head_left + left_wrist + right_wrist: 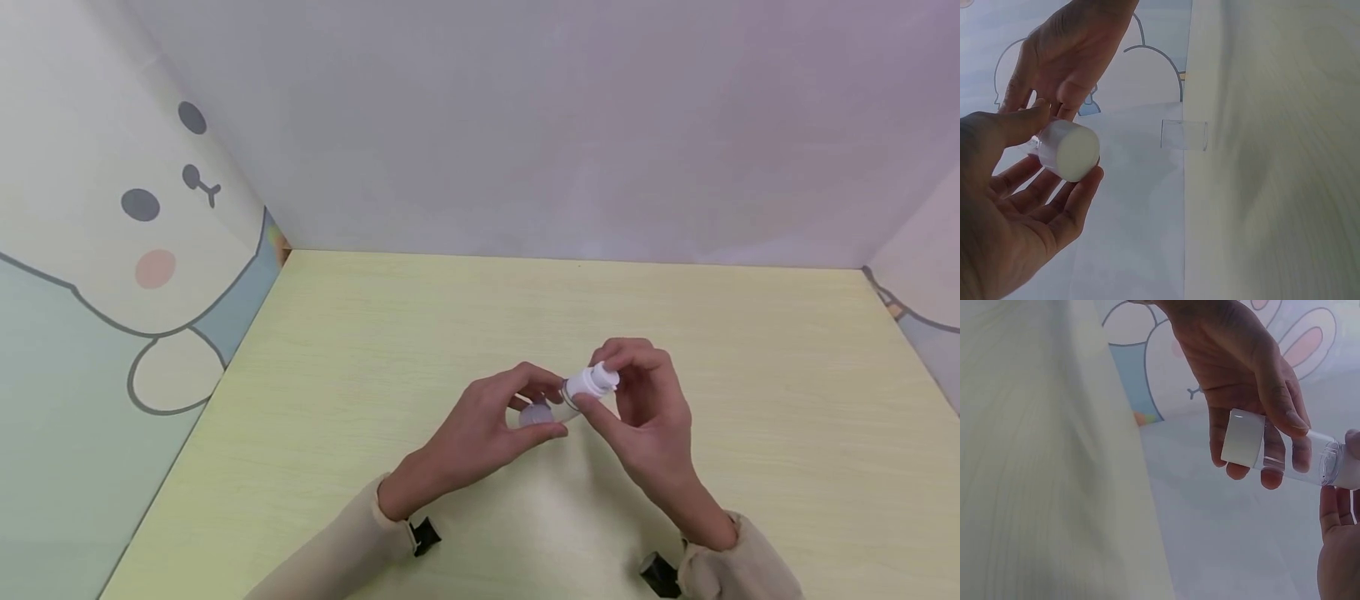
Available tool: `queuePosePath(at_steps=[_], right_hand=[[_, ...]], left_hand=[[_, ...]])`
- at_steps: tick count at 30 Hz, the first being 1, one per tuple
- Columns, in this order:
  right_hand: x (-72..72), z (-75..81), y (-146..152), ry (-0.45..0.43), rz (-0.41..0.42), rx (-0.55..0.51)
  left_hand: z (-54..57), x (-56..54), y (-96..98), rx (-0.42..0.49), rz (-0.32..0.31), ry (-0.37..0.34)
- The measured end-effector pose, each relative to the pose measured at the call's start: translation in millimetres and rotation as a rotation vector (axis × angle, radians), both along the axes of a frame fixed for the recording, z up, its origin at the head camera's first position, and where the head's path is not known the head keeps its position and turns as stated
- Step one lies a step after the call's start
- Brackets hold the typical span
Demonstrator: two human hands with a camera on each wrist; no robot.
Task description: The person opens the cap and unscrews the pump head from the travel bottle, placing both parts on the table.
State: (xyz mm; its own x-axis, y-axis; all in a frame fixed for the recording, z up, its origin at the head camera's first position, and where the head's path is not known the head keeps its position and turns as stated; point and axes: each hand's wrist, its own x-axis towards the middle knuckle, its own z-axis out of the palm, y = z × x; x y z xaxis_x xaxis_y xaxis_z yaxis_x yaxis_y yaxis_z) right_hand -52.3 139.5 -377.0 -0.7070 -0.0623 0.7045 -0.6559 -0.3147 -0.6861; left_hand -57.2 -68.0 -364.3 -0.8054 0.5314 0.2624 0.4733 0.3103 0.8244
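A small pump bottle, with a clear body (1310, 455), a white base (1243, 439) and a white pump top (592, 382), is held tilted above the table between both hands. My left hand (487, 421) grips the clear body next to the base, thumb on one side and fingers on the other. At the other end, my right hand (648, 417) pinches the white pump top between thumb and fingers. The left wrist view shows the base's round end facing the camera; the pump top is mostly hidden there.
A clear plastic cylinder, perhaps a cap (1184, 135), stands on the pale wooden table (375, 333). A plain pale wall (570, 133) rises behind, with cartoon-printed panels (82, 350) at the sides. Dark wrist mounts (426, 537) show near the sleeves.
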Motion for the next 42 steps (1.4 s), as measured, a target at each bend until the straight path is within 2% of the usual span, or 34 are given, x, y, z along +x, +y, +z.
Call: queuePosePath(at_steps=[8,14,25,34,42], right_hand=[[-0.5,-3.7,1.9,0.013,0.053,0.003],[-1.2,-0.1,3.1,0.033,0.09,0.023],[0.4,2.1,5.8,-0.05,-0.003,-0.002],[-0.1,2.9,4.4,-0.049,0.016,0.016],[0.4,3.8,5.0,-0.024,0.071,0.02]], left_hand=[[-0.4,-0.1,-1.5,0.006,0.005,-0.032],[0.3,-1.2,-0.9,0.007,0.009,-0.026],[0.2,-2.0,-0.1,0.01,0.001,-0.022],[1.7,-1.9,-1.3,0.002,-0.005,-0.01],[2.0,-2.1,-2.5,0.001,-0.003,-0.005]])
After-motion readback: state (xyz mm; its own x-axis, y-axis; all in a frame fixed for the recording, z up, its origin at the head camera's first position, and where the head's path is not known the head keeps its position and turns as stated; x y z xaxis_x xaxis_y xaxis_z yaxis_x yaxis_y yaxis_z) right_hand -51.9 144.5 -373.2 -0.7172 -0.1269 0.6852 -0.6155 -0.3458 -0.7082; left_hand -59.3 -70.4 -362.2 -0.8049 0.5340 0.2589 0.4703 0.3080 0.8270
